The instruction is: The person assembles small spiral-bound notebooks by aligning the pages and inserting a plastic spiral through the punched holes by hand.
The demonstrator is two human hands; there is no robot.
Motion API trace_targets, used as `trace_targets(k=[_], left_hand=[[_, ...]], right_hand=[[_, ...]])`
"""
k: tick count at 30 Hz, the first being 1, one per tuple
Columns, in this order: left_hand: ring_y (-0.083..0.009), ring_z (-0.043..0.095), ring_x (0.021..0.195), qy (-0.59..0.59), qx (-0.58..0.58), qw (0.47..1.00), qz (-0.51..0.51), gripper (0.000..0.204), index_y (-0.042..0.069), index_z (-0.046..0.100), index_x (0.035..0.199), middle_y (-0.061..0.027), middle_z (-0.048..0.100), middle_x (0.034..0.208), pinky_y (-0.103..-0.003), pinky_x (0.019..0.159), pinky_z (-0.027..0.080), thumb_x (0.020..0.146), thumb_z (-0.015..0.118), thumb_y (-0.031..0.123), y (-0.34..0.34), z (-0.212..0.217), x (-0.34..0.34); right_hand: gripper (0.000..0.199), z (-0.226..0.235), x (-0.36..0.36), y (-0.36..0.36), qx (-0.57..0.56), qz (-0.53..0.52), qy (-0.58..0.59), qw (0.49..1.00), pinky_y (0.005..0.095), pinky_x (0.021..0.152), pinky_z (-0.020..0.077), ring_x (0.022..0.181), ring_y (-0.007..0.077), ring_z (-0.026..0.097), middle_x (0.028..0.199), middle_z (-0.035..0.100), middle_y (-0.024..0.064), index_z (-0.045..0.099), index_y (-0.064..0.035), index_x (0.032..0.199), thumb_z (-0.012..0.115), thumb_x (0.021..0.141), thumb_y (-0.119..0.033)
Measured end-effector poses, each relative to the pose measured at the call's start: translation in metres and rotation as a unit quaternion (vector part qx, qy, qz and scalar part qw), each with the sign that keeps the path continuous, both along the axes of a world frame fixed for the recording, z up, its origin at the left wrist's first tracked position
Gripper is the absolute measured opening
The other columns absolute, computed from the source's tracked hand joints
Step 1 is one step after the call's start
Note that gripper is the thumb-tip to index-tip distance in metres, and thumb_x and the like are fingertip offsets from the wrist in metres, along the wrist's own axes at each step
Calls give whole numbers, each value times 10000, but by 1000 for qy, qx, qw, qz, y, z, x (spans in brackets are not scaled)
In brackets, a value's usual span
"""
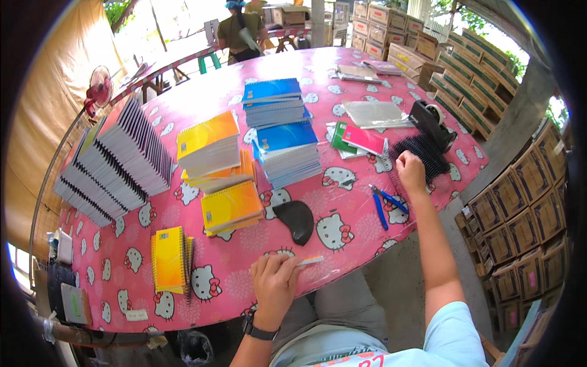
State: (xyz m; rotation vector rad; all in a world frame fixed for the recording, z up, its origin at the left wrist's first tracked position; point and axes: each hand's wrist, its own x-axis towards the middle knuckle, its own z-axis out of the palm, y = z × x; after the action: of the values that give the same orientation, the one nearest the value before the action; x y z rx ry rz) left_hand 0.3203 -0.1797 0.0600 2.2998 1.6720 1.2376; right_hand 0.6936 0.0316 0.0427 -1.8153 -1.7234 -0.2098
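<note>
My left hand [274, 281] rests at the near edge of the pink cartoon-cat table [342, 208], pinching a small pale strip [310, 261]. My right hand [411, 171] reaches out to the right, fingers closed at the pile of black spiral binding coils [422, 153]. Blue-handled pliers [384, 203] lie just below that hand. A black curved pad [296, 219] sits between my hands. A red and a green notebook [358, 139] lie left of the coils.
Stacks of yellow [208, 144], blue [278, 137] and fanned grey-edged notebooks [119, 162] fill the table's left and middle. A black tape dispenser [433, 122] stands by the coils. Cardboard boxes [520, 226] line the right. A person [241, 30] stands beyond the far end.
</note>
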Motion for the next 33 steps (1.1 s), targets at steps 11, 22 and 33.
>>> trace_targets(k=[11, 22, 33], left_hand=[[-214, 530, 798, -1, -12, 1000, -9, 172, 118, 707, 898, -16, 600, 826, -359, 720, 363, 730, 740, 123, 1, 6, -1], [-209, 529, 788, 22, -31, 999, -27, 204, 122, 714, 928, -13, 598, 831, -359, 740, 355, 728, 722, 81, 3, 11, -4], [-210, 531, 792, 40, -43, 997, -42, 257, 142, 719, 940, -16, 604, 840, -351, 768, 362, 704, 710, 41, -4, 16, -18]], right_hand=[[150, -24, -7, 1, -8, 28, 8, 1000, 442, 783, 477, 884, 347, 601, 905, 649, 163, 637, -18, 831, 672, 814, -162], [405, 67, -110, -113, -11, 300, 222, 928, 355, 835, 466, 943, 238, 592, 1047, 606, 138, 483, -68, 1325, 459, 922, -33], [261, 39, -154, -164, -187, 461, 281, 821, 330, 662, 485, 755, 231, 605, 872, 617, 87, 680, -84, 1046, 672, 798, -5]])
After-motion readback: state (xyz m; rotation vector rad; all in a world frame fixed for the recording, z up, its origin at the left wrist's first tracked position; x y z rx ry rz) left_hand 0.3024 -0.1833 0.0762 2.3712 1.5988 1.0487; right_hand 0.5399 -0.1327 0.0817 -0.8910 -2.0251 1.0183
